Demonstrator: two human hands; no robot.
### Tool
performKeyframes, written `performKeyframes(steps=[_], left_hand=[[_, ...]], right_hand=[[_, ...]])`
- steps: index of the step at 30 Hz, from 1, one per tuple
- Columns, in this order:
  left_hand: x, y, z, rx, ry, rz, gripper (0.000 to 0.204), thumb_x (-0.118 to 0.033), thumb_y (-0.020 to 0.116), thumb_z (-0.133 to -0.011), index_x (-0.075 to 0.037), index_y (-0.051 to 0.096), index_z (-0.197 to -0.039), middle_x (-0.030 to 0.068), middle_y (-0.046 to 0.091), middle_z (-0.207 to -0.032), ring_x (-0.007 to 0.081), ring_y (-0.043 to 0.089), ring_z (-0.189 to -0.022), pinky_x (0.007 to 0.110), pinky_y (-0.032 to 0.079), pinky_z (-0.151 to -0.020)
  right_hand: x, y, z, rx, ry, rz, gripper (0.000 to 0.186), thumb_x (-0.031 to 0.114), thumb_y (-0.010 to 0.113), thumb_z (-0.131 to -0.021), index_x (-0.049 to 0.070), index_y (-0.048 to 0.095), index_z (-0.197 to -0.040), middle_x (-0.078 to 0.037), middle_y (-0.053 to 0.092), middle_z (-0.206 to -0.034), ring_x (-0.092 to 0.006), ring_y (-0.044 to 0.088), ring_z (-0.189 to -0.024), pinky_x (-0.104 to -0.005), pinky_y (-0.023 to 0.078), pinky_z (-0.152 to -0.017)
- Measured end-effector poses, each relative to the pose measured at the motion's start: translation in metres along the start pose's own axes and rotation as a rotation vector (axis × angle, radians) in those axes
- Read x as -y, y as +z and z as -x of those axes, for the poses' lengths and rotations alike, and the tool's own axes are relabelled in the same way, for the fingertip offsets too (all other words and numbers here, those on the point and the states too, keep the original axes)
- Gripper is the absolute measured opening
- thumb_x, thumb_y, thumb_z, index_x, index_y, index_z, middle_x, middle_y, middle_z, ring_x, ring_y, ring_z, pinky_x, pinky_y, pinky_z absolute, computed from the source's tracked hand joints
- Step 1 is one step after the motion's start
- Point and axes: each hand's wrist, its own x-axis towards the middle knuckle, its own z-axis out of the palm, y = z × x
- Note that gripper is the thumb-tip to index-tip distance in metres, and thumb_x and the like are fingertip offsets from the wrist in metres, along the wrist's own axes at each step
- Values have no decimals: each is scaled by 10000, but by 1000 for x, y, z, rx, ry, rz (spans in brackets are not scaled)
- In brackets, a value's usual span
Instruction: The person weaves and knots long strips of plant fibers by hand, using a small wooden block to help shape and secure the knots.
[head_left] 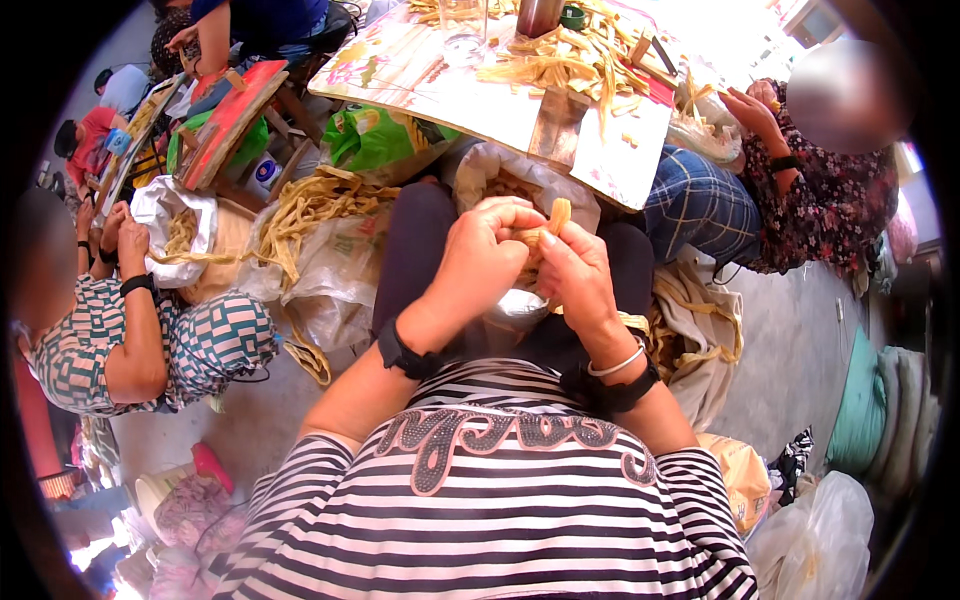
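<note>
Looks steeply down from the wearer's head, across the striped shirt [480, 500] at the lower edge and forward over the lap [405, 245]. Hangs close above the left hand [488, 255] and right hand [580, 278], near the middle, and stands farther off from the tabletop [500, 108] at the top. Reaches fisheye-wide to a co-worker [140, 350] at left and a flower-shirted person [825, 205] at right. Bends straight edges toward a dark, rounded rim.
</note>
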Motion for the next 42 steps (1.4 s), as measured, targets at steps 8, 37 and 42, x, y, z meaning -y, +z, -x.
performKeyframes(steps=[8, 37, 42], left_hand=[[-6, 3, 4, -45, 559, -549, 71, 31, 494, -715, -21, 524, -754, 178, 595, -822, 325, 592, -641, 343, 458, -548], [-22, -7, 9, 128, 305, -469, 91, -55, 594, -693, 4, 577, -758, 163, 560, -616, 255, 579, -550, 323, 450, -512], [-25, -12, 2, 205, 83, -350, 208, -185, 650, -780, -4, 621, -679, 84, 552, -528, 193, 547, -476, 282, 402, -459]], right_hand=[[2, -28, -2, 365, 505, -524, 156, 205, 554, -875, 70, 575, -800, 85, 381, -546, -16, 293, -420, -189, 217, -373], [2, -32, 3, 248, 136, -345, 203, 117, 606, -865, 21, 602, -1043, 35, 568, -721, -2, 388, -484, -156, 289, -419], [7, -35, 5, 355, 148, -278, 171, 103, 608, -850, 20, 598, -1000, 28, 582, -748, 1, 405, -524, -160, 301, -455]])
